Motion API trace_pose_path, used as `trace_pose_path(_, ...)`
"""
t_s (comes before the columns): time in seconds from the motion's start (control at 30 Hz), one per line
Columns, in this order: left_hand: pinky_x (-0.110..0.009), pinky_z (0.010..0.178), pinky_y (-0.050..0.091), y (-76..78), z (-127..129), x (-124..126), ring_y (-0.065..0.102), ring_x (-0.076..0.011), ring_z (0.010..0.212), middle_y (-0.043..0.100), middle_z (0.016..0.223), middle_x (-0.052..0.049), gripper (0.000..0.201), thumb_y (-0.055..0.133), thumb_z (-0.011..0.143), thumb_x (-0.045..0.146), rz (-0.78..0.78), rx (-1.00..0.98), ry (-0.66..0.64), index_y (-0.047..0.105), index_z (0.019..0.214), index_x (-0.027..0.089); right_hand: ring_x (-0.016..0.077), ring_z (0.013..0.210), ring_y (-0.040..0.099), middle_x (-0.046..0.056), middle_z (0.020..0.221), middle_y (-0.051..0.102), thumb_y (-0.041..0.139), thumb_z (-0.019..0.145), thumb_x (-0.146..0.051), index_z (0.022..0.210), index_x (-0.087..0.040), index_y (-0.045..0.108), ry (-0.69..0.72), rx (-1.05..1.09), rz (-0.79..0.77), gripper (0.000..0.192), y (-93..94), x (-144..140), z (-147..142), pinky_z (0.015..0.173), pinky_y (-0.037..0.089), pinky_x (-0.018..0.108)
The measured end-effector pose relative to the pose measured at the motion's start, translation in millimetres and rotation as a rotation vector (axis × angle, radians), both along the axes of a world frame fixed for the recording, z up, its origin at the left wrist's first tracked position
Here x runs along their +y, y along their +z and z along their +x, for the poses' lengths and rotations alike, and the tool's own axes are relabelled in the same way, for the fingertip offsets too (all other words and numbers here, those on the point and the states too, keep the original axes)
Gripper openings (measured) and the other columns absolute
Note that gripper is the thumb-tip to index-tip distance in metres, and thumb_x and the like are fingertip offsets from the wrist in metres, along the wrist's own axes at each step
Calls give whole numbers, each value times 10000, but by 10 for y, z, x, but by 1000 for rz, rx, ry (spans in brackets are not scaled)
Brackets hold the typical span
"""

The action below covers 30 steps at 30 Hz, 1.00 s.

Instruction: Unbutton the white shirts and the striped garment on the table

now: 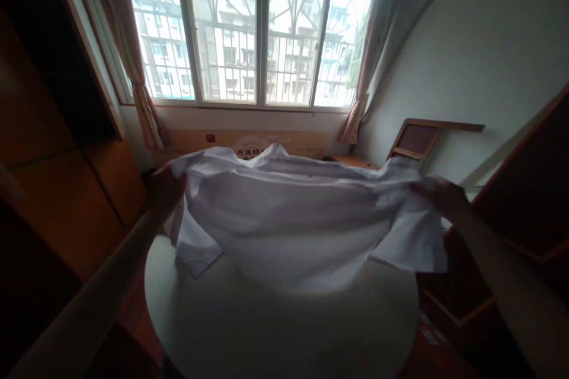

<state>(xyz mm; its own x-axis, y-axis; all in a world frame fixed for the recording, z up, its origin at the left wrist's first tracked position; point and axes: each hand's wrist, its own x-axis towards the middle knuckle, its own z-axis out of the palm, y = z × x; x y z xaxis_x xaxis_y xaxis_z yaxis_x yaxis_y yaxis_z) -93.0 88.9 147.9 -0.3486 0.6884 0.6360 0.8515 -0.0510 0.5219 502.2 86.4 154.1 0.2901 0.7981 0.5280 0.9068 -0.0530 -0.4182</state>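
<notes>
A white shirt (293, 219) is being held spread out in the air above a round white table (275, 325), with its lower edge hanging down to the tabletop or just above it; contact cannot be confirmed. One sleeve is drooping at the left side and its cuff is lying on or just over the table surface, while the other sleeve is hanging off the right side past the table rim. The left hand (165, 189) is gripping the left upper edge of the shirt, fingers closed around a bunch of fabric. The right hand (438, 194) is gripping the right upper edge, fingers curled into the cloth; the exact finger positions are blurred. Both arms are extending forward and apart, keeping the fabric stretched between them. Behind the shirt, a cardboard box (249, 143) with printed characters is sitting below a wide window (253, 35) fitted with curved metal bars. Curtains (133, 59) are hanging at both sides of the window. A wooden cabinet (57, 160) is standing at the left, and a wooden frame (422, 137) is leaning against the right wall.
</notes>
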Motion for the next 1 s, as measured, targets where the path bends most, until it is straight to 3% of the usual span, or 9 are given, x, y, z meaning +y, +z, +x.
trace_pose_path(0.1,-237,621,410,-276,-44,-39,540,-176,698,565,694,-2,185,508,656,284,-413,33,-375,530,781,150,201,584,560,103,663,637,692,543,-273,576,-183,581,168,6,-455,147,-279,45,-11,541,381,300)
trace_pose_path(0.2,-269,667,444,-453,-40,-38,572,-232,782,625,792,-36,342,617,561,373,-689,-58,-630,581,825,158,197,620,584,66,691,643,663,552,-252,683,-177,609,236,-55,-455,160,-473,98,-141,555,413,274)
trace_pose_path(0.3,-335,847,414,-526,106,14,514,-288,1029,581,1098,-110,594,616,563,509,-618,-69,-590,550,1037,155,195,664,601,64,744,657,616,625,-268,824,-175,622,278,-119,-305,220,-526,169,-466,598,428,273)
trace_pose_path(0.43,-405,1012,261,-515,518,4,346,-286,1224,405,1318,-149,732,596,602,541,-371,102,-552,444,1194,140,173,665,611,49,800,671,586,687,-270,925,-188,622,526,-100,-248,254,-554,272,-1069,624,442,260)
trace_pose_path(0.5,-382,1017,268,-490,778,-105,350,-246,1224,411,1321,-103,632,583,654,496,-290,150,-689,458,1192,188,180,707,616,49,857,673,586,695,-240,957,-196,621,621,-105,-274,269,-623,330,-1377,657,447,271)
trace_pose_path(0.67,-316,959,342,-619,1362,-511,479,-194,1097,528,1206,-17,345,615,703,377,-521,325,-1224,597,1034,283,236,1035,541,134,1191,545,595,719,-257,1189,-142,499,709,-90,-360,494,-955,475,-2047,845,412,312)
trace_pose_path(0.8,-340,938,354,-961,1554,-650,496,-212,1067,528,1202,-35,356,647,685,345,-557,433,-1254,603,1032,278,263,1041,530,153,1190,524,643,676,-325,1227,-143,442,652,-171,-430,615,-1204,494,-2354,842,403,330)
trace_pose_path(0.9,-350,940,350,-1152,1564,-668,474,-219,1090,519,1204,-41,365,616,709,408,-499,432,-1191,582,1047,275,242,900,585,129,1074,566,580,728,-302,1072,-152,541,520,-268,-383,377,-1263,454,-2428,743,414,301)
trace_pose_path(1.0,-351,933,359,-1210,1546,-673,484,-215,1074,527,1187,-45,368,583,736,428,-426,448,-1151,556,1067,270,213,788,590,92,944,595,508,755,-236,884,-169,573,398,-259,-232,159,-1178,390,-2409,667,400,278)
